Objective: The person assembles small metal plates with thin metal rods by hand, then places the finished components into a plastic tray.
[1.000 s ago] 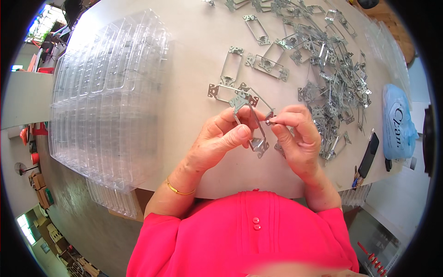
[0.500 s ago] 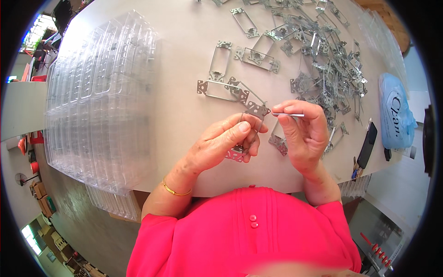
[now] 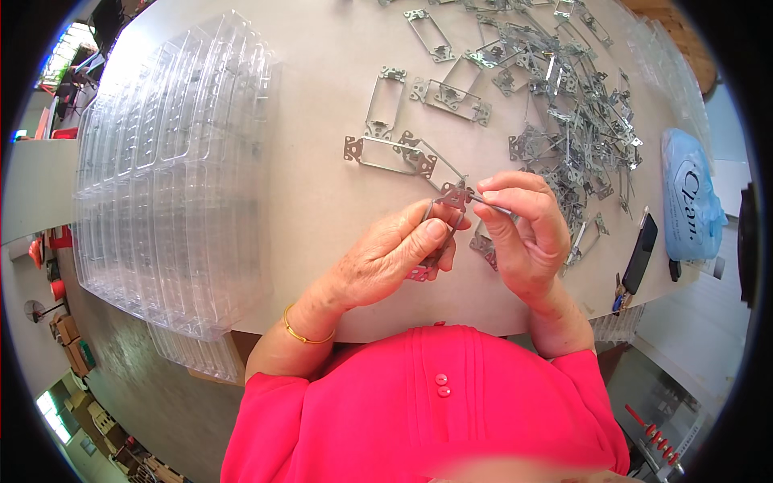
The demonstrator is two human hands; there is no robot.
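My left hand [image 3: 394,251] is closed around a rectangular metal mounting frame [image 3: 456,198]. The frame's punched end plate stands out beyond my fingers, and its lower part is mostly hidden by them. In a pinch of thumb and fingertips, my right hand [image 3: 527,229] holds a thin metal rod [image 3: 495,208]. The rod's left tip meets the end plate near its corner; whether it sits in a hole I cannot make out. Just beyond my hands lie loose metal frames [image 3: 391,157], one partly under another. Another frame [image 3: 485,248] shows between my hands.
A heap of metal frames [image 3: 564,105] covers the far right of the table [image 3: 322,201]. Stacked clear plastic trays [image 3: 173,185] fill the left side. At right lie a dark phone [image 3: 641,256], small pliers-like tool [image 3: 620,296] and blue plastic bag [image 3: 688,193].
The rod has tilted, its right end now lower, and its tip has come against the held frame's end plate. My left hand has turned the frame slightly.
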